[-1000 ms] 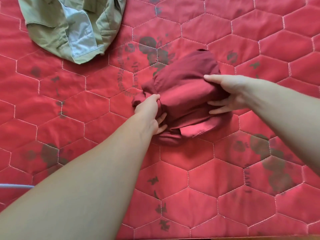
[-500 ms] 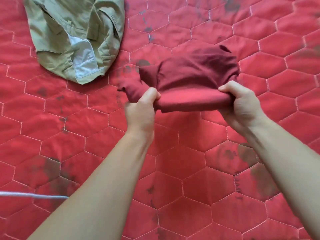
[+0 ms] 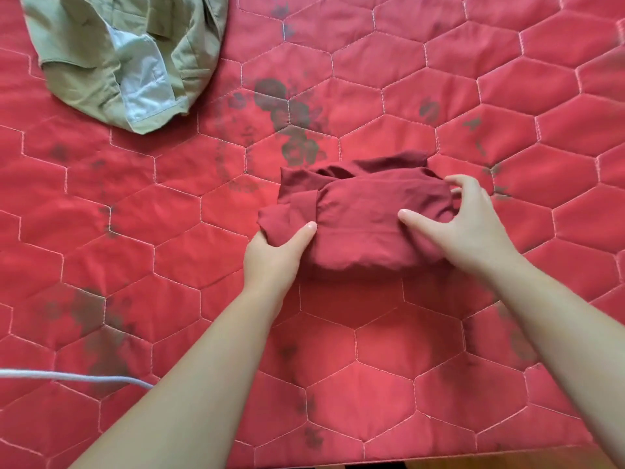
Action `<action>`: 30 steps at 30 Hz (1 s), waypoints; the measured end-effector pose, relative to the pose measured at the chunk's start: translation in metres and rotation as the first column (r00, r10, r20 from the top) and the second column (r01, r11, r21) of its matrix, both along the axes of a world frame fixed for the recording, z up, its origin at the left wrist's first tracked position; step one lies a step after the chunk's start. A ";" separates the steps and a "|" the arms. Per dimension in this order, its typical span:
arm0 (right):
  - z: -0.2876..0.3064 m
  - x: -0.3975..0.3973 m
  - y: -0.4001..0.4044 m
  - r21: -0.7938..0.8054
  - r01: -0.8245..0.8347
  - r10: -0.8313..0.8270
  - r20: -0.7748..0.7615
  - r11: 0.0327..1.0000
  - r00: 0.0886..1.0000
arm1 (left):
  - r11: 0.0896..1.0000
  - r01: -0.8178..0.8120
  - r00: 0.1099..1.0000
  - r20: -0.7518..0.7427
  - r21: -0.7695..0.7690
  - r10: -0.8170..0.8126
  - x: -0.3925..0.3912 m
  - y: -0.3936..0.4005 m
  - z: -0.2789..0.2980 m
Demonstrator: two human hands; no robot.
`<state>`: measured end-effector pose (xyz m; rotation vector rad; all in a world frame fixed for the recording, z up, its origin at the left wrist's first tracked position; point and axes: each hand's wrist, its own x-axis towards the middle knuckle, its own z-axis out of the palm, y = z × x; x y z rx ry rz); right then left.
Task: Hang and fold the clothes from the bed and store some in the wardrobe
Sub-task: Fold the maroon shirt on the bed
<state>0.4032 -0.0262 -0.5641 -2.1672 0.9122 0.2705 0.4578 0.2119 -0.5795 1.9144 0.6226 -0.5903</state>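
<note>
Folded dark-red cloth garment sits on the red hexagon-quilted bedspread, right of centre, long axis running left-right across my view, with a loose flap sticking out at its left end. My left hand grips that left end, thumb on top, fingers curled under the flap. My right hand holds the right end, thumb pressed on top and fingers curled round the far edge. Crumpled olive-green shirt with pale lining lies well apart at far left. White cord lies across the near-left bedspread.
</note>
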 end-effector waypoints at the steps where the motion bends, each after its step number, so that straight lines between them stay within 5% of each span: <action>1: 0.001 0.009 -0.002 0.025 -0.017 0.017 -0.011 1.000 1.000 | 1.000 0.011 1.000 0.012 -0.020 -0.011 0.005 0.000 0.002; 5: 0.004 0.033 -0.010 0.121 0.034 -0.025 -0.068 0.992 0.997 | 0.994 0.108 0.994 0.019 0.024 -0.109 0.019 0.002 0.004; 8: 0.007 0.027 -0.016 0.190 -0.040 0.035 0.027 0.981 0.999 | 0.988 0.151 0.984 0.092 0.020 -0.152 0.021 0.007 0.010; 12: 0.009 0.031 -0.023 0.371 -0.011 -0.089 0.252 0.929 0.964 | 0.985 0.121 0.976 0.195 -0.122 -0.096 0.033 0.004 0.007; 19: -0.035 0.054 -0.025 0.302 0.198 -0.229 0.073 0.932 0.971 | 0.992 0.092 0.994 0.043 0.082 -0.096 0.067 -0.015 -0.022; 22: -0.034 0.061 -0.028 0.306 0.194 -0.242 0.129 0.932 0.962 | 0.989 0.004 0.979 0.202 0.147 -0.034 0.064 -0.015 -0.017; 26: -0.027 0.074 -0.028 0.279 0.150 -0.207 0.186 0.948 0.961 | 0.868 0.108 0.703 0.581 0.484 -0.411 0.041 -0.021 0.001; 28: -0.026 0.077 -0.026 0.186 0.135 -0.159 0.120 0.973 0.980 | 0.721 0.329 0.543 0.502 0.610 -0.673 0.030 -0.029 -0.003; 30: -0.023 0.076 -0.023 -0.035 0.134 -0.131 0.065 0.990 0.989 | 0.554 0.505 0.483 0.315 0.661 -0.817 0.027 -0.038 -0.012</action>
